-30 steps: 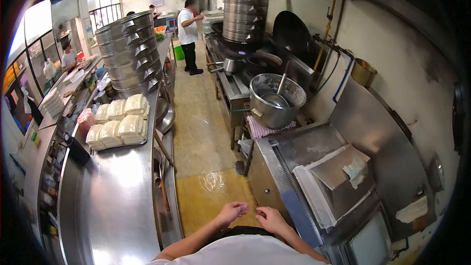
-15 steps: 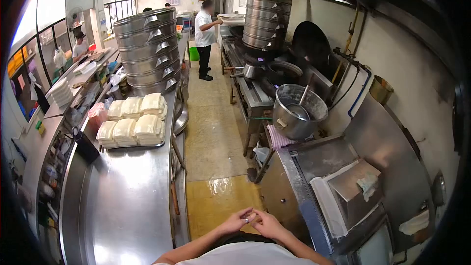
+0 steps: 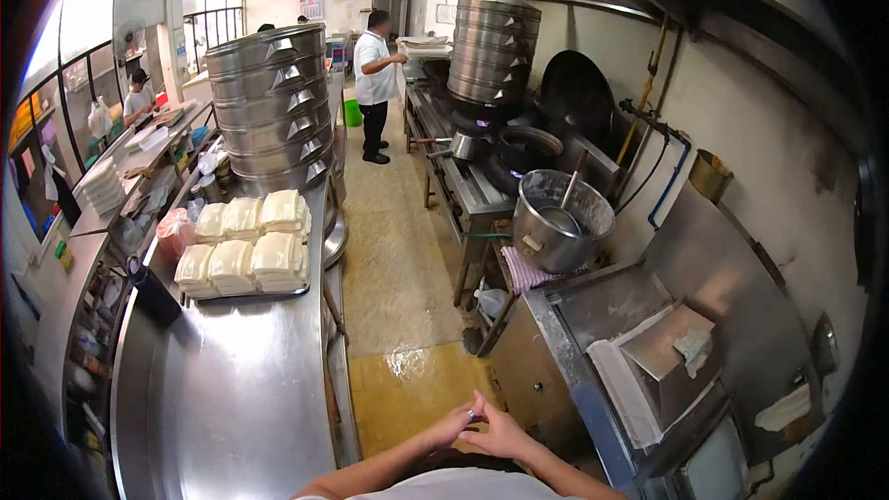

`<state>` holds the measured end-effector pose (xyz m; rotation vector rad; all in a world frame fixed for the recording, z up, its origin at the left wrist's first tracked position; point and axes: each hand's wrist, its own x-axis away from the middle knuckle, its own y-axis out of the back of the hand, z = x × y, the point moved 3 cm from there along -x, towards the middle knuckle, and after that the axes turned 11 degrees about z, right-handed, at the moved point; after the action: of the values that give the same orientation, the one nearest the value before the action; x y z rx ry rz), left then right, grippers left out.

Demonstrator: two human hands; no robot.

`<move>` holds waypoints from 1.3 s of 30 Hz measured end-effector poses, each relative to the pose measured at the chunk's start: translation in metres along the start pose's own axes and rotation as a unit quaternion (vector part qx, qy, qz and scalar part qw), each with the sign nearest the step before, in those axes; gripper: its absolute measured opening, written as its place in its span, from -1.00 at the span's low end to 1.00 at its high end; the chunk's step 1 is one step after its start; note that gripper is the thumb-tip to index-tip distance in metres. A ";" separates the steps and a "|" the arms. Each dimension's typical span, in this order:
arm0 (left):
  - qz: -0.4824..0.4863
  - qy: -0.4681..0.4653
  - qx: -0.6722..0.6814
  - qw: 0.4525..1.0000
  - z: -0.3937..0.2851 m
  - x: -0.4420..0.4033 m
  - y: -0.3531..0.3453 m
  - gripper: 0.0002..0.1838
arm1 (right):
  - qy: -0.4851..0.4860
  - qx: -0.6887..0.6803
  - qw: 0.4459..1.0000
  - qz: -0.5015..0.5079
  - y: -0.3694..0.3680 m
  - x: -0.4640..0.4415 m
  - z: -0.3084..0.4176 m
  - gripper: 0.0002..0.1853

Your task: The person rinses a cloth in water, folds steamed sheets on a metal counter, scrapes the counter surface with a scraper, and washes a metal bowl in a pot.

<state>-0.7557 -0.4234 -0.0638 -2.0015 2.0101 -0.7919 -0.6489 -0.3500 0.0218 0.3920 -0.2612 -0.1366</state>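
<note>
Silver-coloured ring on the left hand, whose loosely bent fingers touch the right hand, pinching nothing visible; twisting could drop it onto glossy floor beyond the fingertips.

Metal cover: silvery, sloping, closest to the hands' right, on the steel unit.
White cloth: flat, long, lying along the cover's near left edge.
Pale cloth: small, crumpled, greenish-white, resting on top of the cover.
</note>
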 end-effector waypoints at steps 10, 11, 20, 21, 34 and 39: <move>0.069 -0.024 0.108 0.991 0.016 -0.008 0.003 -0.12 | 0.049 -0.110 0.993 -0.005 -0.007 0.001 0.007 0.09; 0.077 -0.019 0.126 0.989 0.016 -0.006 0.001 -0.13 | 0.043 -0.130 0.991 -0.002 -0.006 0.001 0.010 0.09; 0.046 -0.043 0.085 0.994 0.017 -0.005 -0.001 -0.22 | 0.041 -0.128 0.991 0.007 -0.001 0.000 0.002 0.02; 0.049 -0.045 0.084 0.994 0.017 -0.004 -0.001 -0.24 | 0.036 -0.141 0.989 0.023 0.000 -0.003 -0.001 0.01; 0.037 -0.059 0.125 0.990 0.030 0.015 0.017 -0.30 | 0.087 -0.138 0.986 -0.012 -0.022 -0.014 -0.005 0.00; -0.007 -0.057 0.097 0.994 0.016 0.018 0.016 -0.30 | 0.093 -0.120 0.988 -0.023 -0.021 -0.013 0.000 -0.02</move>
<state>-0.7629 -0.4456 -0.0811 -1.9076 1.7854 -0.8229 -0.6633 -0.3667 0.0109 0.1695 -0.0507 -0.1747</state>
